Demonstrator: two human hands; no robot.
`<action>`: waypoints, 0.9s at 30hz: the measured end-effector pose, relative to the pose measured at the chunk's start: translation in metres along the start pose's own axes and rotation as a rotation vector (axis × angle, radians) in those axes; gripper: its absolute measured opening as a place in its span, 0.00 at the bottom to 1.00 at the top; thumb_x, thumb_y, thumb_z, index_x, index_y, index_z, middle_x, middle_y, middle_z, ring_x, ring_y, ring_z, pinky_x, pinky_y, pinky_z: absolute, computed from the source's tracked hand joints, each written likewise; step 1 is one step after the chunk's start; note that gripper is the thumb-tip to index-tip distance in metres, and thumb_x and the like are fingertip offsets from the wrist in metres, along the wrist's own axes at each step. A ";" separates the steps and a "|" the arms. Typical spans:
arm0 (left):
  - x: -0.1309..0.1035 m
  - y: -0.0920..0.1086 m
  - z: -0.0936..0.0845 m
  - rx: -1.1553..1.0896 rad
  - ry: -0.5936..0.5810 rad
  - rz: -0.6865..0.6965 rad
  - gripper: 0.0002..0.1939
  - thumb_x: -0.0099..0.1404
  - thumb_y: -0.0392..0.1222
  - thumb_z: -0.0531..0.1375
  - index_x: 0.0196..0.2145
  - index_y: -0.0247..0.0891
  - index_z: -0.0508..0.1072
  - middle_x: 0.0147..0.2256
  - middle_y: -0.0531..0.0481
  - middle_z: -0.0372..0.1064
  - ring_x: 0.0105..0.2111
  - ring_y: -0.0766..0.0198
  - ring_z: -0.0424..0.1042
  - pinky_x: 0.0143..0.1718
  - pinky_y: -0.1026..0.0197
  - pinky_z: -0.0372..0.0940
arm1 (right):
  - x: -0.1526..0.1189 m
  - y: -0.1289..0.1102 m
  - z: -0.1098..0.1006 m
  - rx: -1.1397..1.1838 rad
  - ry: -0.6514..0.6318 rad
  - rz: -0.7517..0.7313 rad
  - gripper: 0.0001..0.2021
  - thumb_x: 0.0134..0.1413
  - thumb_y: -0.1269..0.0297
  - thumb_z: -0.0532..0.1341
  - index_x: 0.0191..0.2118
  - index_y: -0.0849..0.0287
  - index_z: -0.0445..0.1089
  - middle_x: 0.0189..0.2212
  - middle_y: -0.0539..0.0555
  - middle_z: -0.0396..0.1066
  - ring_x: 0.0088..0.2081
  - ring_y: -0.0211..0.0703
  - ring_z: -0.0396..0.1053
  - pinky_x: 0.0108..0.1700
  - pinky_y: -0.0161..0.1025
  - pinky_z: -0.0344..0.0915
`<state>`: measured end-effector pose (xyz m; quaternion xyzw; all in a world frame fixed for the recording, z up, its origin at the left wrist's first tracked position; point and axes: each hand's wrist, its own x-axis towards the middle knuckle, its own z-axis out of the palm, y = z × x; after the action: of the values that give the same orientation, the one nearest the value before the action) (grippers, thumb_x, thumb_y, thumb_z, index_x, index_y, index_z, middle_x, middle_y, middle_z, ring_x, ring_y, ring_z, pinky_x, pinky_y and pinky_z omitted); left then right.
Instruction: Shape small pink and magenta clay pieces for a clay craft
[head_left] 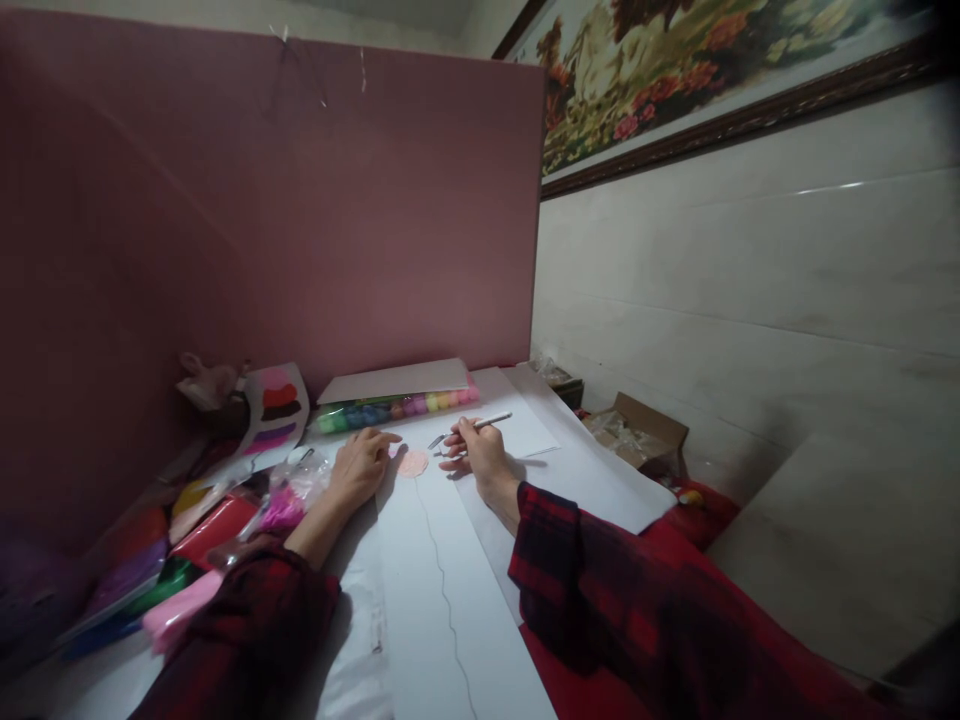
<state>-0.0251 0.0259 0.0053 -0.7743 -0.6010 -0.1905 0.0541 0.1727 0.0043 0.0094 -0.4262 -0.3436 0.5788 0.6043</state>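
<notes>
Well left of the pink circle [413, 463], bright packets [221, 530] lie heaped. Just left of it rests the left hand [363, 464], fingers loosely bent, index stretched out; whether it pinches anything I can't tell. The circle sits on the white paper [416, 590], a wavy line [444, 590] running nearward from it. Just right of it, the right hand [482, 460], partly curled, grips a pen [495, 419].

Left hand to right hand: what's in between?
In the head view, a peach circle on white paper, plus the tip of the pen-like tool in the right hand.
</notes>
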 end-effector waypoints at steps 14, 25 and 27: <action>-0.002 0.001 0.001 -0.019 0.027 -0.029 0.16 0.66 0.35 0.49 0.42 0.43 0.76 0.44 0.47 0.72 0.42 0.55 0.67 0.45 0.55 0.60 | -0.001 0.002 -0.002 -0.011 -0.008 -0.027 0.08 0.60 0.64 0.55 0.33 0.64 0.65 0.19 0.49 0.68 0.14 0.33 0.66 0.14 0.28 0.65; -0.004 0.007 -0.001 -0.004 -0.002 -0.002 0.16 0.66 0.37 0.50 0.38 0.45 0.78 0.44 0.46 0.71 0.45 0.51 0.66 0.44 0.52 0.59 | -0.002 0.000 -0.001 -0.026 -0.005 -0.014 0.09 0.61 0.65 0.54 0.33 0.64 0.65 0.19 0.49 0.68 0.13 0.34 0.66 0.12 0.29 0.63; -0.004 0.006 -0.001 -0.008 0.004 -0.007 0.16 0.66 0.37 0.50 0.38 0.45 0.78 0.44 0.47 0.72 0.45 0.51 0.66 0.44 0.53 0.59 | -0.002 0.000 -0.002 -0.029 -0.008 -0.009 0.09 0.61 0.64 0.54 0.34 0.64 0.65 0.19 0.49 0.68 0.13 0.34 0.66 0.12 0.29 0.62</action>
<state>-0.0204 0.0205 0.0059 -0.7719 -0.6029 -0.1949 0.0516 0.1739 0.0020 0.0086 -0.4312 -0.3562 0.5726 0.5995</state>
